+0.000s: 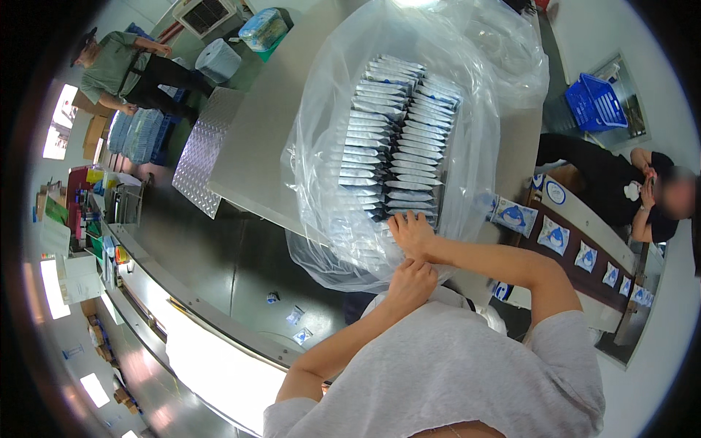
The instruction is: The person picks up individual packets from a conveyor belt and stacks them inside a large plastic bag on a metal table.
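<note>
Two rows of small silvery-white sachets (420,157) stand on edge, packed side by side inside a large clear plastic bag (321,139) on the grey table (266,157). My right hand (411,235) reaches over the near end of the rows. Its fingers are spread and touch the last sachets. Just below it, my left hand (413,282) is closed at the bag's near edge, with a fold of the film apparently in its fingers. The two hands almost touch at the wrist.
At right, a brown conveyor belt (577,237) carries several blue-and-white sachets; a person in black (613,175) sits beyond it. A blue basket (595,102) stands farther back. Sachets (295,315) lie on the floor at left. Another person (120,69) stands far left, near a metal ramp (208,150).
</note>
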`<state>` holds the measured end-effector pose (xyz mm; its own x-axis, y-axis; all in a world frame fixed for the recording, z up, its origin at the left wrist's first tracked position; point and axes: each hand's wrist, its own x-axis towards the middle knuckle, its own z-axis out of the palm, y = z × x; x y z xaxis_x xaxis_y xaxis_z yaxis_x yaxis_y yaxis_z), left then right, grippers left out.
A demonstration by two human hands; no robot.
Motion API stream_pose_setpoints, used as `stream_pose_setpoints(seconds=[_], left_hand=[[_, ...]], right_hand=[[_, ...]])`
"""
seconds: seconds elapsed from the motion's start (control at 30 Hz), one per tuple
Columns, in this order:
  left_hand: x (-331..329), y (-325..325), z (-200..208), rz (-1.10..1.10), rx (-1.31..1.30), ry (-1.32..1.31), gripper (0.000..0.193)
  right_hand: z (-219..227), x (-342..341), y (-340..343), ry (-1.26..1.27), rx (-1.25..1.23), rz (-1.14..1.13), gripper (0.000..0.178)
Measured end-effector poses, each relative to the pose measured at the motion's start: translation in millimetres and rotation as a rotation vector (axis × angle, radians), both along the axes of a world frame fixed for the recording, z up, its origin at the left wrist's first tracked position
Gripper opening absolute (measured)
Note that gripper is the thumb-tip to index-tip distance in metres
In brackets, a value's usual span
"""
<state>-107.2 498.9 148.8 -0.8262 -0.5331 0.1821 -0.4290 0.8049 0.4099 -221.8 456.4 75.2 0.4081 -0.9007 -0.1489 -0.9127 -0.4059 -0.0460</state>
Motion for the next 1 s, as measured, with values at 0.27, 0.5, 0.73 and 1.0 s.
stream_pose_setpoints(seconds=[0.27, 0.5, 0.73, 1.0], left_hand=[[3, -6, 30, 0.007, 0.187, -0.114, 0.016], [-29, -65, 62, -0.062, 0.317, 0.04, 0.016], [-32, -100, -43, -0.037, 0.537, -0.14, 0.024], [-47, -76, -38, -0.01, 0.446, -0.424, 0.023]], right_hand=[[-18, 1, 29, -0.139, 0.281, 0.024, 0.066], [-48, -18, 27, -0.319, 0.456, 0.159, 0.086], [55, -76, 51, -0.725, 0.024, -0.172, 0.019], [50, -353, 189, -0.473, -0.149, -0.746, 0.022]])
